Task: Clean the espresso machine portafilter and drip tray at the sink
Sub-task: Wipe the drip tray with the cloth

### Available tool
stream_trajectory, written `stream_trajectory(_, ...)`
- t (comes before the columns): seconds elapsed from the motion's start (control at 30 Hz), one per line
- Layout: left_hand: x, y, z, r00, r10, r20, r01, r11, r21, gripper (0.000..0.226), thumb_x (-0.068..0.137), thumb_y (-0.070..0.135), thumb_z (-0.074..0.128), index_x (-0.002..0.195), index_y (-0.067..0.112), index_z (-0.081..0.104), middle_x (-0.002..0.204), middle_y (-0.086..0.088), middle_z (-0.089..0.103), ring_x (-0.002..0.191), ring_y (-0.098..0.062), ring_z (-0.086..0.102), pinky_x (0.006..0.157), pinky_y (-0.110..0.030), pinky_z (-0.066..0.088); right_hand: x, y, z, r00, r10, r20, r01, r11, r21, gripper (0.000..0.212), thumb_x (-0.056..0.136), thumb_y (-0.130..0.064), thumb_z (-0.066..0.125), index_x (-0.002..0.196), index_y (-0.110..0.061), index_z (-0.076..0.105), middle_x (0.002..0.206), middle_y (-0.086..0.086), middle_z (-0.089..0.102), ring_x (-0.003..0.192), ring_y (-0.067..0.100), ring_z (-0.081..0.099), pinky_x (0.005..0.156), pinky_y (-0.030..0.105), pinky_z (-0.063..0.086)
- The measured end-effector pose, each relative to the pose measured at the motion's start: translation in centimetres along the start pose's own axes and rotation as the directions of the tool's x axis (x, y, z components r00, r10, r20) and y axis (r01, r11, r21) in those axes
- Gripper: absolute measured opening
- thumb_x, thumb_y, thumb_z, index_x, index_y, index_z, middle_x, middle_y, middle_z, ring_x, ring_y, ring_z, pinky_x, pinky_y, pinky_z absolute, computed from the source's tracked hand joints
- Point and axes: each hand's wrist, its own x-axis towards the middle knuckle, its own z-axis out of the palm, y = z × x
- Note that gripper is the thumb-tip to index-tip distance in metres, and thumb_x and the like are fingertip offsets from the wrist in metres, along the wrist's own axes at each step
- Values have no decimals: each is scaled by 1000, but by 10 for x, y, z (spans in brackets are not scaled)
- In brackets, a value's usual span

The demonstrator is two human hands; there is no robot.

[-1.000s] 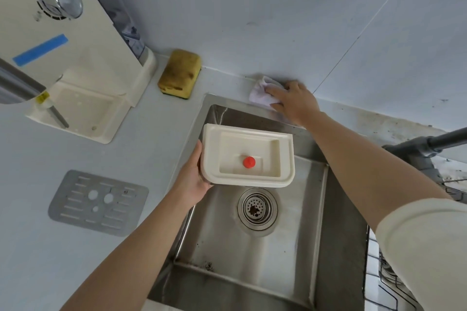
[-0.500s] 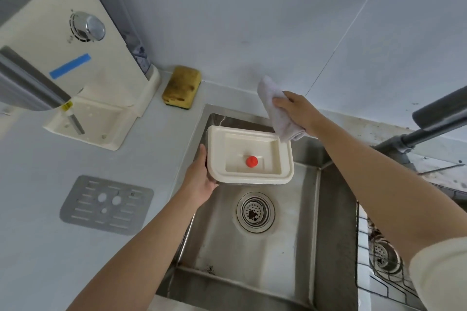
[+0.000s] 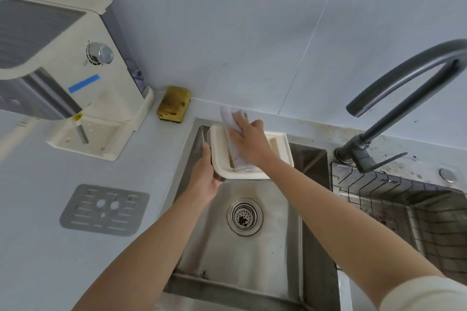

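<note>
Broadly, one pale worktop (image 3: 38, 247) carries everything, with a steel sink (image 3: 252, 272) of two basins set into its right part and one dark faucet (image 3: 404, 70) arching over the divider. One espresso machine (image 3: 75, 58) stands at the far left corner, its base bare where the tray belongs. I see no portafilter.

The single cream drip tray (image 3: 284, 145) is held in the air over the far edge of the left basin, probably so that any drips fall into the basin and not on the worktop. Its one metal grate (image 3: 103, 209) lies flat near the worktop's left edge, lifted off to give access to the tray's inside.

Of the two hands, the left hand (image 3: 204, 179) clasps the tray's near left corner, fingers under it and thumb up the side, steadying it against the wiping. The right hand (image 3: 249, 141) presses one white cloth (image 3: 231, 116) into the tray. Whether its fingers curl round the cloth or lie flat on it, I cannot tell. One yellow sponge (image 3: 173, 103) sits unused against the wall, just beside the machine.
</note>
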Motion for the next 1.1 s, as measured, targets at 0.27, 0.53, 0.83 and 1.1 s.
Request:
stream_trajectory(0.27,-17,1,14,999,33,-27,-30,996,84,41,96,45,35,97,16,64,96,-7,69,89,-22,67,82,-39,54,-27,-15,5,999,43,7,-43,998,-39,39,97,-32,39,135,-23,40,132,17,31,111,39,50,100,41,39)
stream_trajectory(0.53,-19,2,7,993,113,35,-114,993,30,41,97,45,35,82,18,63,65,-1,71,77,-21,63,81,-40,50,-62,-16,9,993,-23,120,19,999,34,20,98,-31,38,114,-33,49,133,16,39,106,28,49,90,32,39)
stream_trajectory(0.83,-22,9,-12,994,108,-13,-107,993,46,34,97,39,38,99,17,63,86,-4,70,77,-22,67,64,-34,56,-80,-1,-13,940,-4,342,50,991,-127,16,93,-30,42,97,-25,56,113,-9,42,113,12,44,95,23,29)
stream_trajectory(1.1,-30,9,-14,996,79,-46,-77,996,47,24,96,36,45,86,23,62,81,0,67,75,-20,63,52,-32,56,-71,-2,-71,983,-107,149,128,982,-141,29,96,-29,43,106,-8,59,84,-23,38,74,-15,42,74,9,31)
